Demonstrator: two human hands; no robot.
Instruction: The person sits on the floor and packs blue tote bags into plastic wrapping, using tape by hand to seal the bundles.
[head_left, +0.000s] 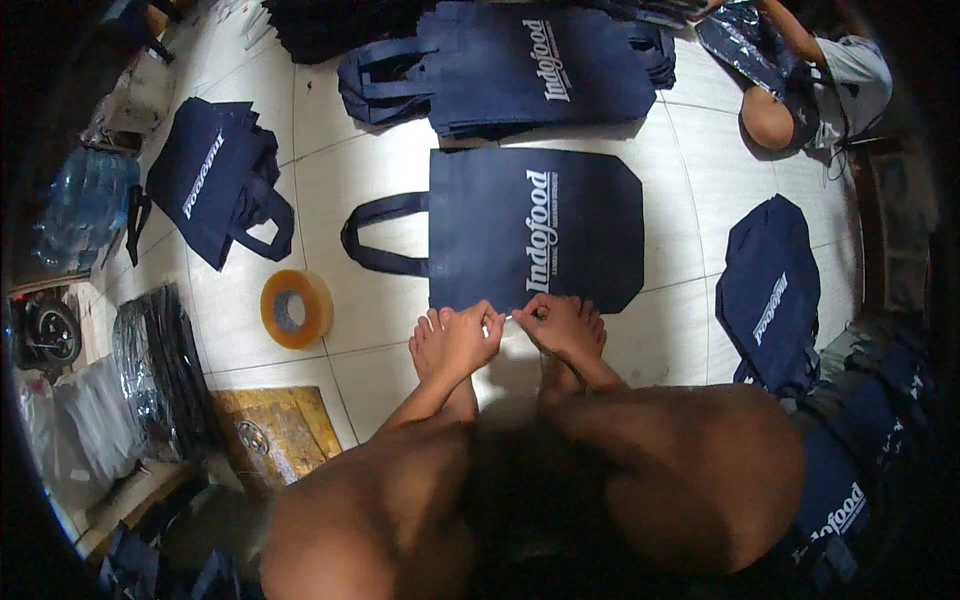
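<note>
My left hand [468,341] and my right hand [562,327] meet over my feet, each with its fingers pinched together. A tiny whitish sliver shows between the two pinches, too small to name. Just beyond my fingertips, a navy tote bag [480,225] with white lettering lies flat on the floor, its handle loop toward the left. The bag's near edge is close to my hands; whether they touch it I cannot tell.
Tote bag stacks lie beyond [500,85], at left [215,175] and at right [770,290]. A tape roll [318,310], yellow package [310,425], black plastic-wrapped bundle [165,370] and blue water bottles [90,205] sit leftward. Another person [850,85] is at far right.
</note>
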